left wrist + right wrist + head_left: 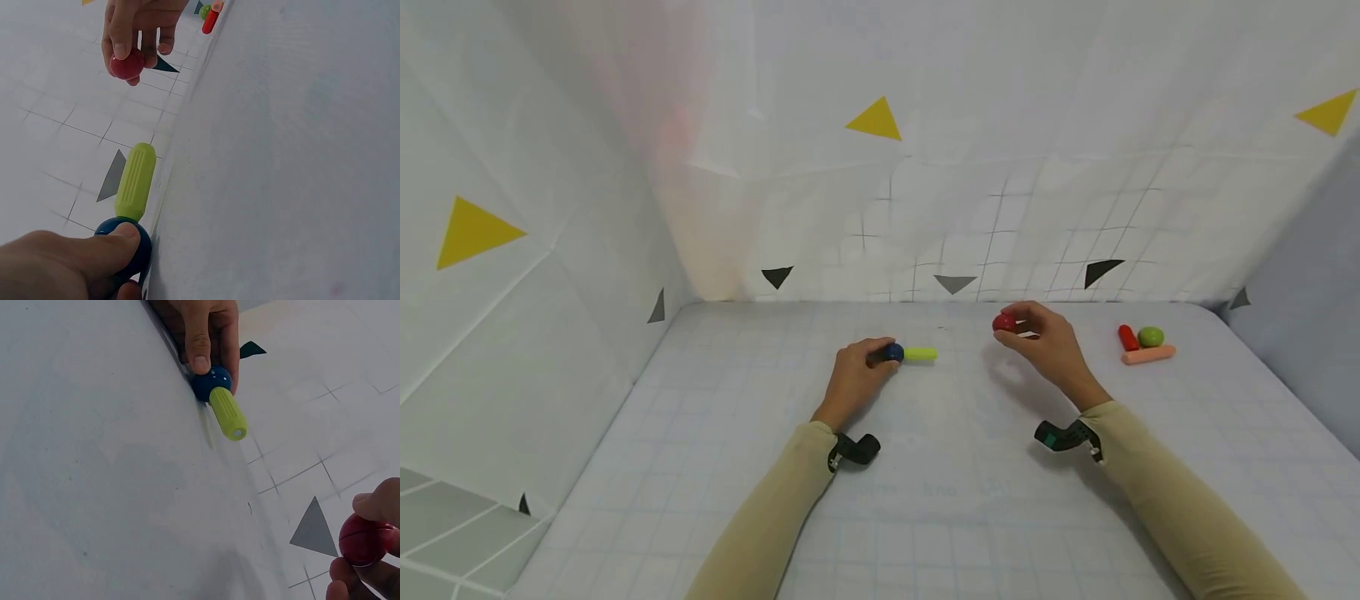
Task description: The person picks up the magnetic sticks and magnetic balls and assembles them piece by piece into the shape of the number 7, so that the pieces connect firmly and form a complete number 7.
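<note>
My left hand (855, 377) lies on the white gridded table (925, 517) and grips the blue ball end (892, 352) of a toy whose lime-green ribbed handle (921, 353) points right. In the left wrist view the thumb (106, 247) presses on the blue ball (128, 240), with the green handle (135, 181) beyond it. My right hand (1045, 337) is raised a little above the table and pinches a small red ball (1003, 322) in its fingertips. The red ball (364, 539) also appears in the right wrist view, with the blue and green toy (220, 400) further off.
At the right of the table lie a red cylinder (1127, 337), a green ball (1151, 336) and an orange-pink stick (1147, 355), close together. White sheet walls with yellow and black triangles enclose the table on three sides.
</note>
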A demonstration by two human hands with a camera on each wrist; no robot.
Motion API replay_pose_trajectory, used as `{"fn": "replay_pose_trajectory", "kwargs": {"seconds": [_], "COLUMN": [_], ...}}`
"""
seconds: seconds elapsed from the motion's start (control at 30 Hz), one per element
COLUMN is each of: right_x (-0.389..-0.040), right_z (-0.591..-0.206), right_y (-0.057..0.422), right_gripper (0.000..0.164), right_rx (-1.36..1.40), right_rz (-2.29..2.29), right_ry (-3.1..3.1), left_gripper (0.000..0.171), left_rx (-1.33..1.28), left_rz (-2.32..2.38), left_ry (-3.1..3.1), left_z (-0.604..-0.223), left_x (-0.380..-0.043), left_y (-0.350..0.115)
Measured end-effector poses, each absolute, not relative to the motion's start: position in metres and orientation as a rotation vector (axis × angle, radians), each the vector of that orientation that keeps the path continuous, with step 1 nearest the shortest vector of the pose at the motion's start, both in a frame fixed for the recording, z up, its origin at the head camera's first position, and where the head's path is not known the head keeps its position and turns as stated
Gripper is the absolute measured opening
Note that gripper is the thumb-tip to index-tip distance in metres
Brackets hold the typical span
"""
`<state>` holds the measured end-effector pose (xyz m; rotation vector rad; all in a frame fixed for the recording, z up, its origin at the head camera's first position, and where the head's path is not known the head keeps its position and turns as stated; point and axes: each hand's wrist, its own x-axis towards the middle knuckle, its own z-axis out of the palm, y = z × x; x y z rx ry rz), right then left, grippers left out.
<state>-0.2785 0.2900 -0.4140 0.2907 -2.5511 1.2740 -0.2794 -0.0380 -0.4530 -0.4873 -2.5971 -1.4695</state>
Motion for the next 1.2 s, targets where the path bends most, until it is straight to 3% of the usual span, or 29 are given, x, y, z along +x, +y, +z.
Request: {"fn": "replay_pose_trajectory", "kwargs": {"seconds": [1.2], "right_x": [-0.28], "right_z": [-0.428], "right_y": [0.249], "right_gripper": [0.037], "right_rx": [0.462], "right_rz": [1.316], "right_ry": [-2.626], "left_gripper": [0.042], "left_rx": [-0.469], "left_rz": [-1.47], "left_ry": [-2.614], "left_z": [-0.452], "left_x": [-0.279], "left_y": [-0.038]}}
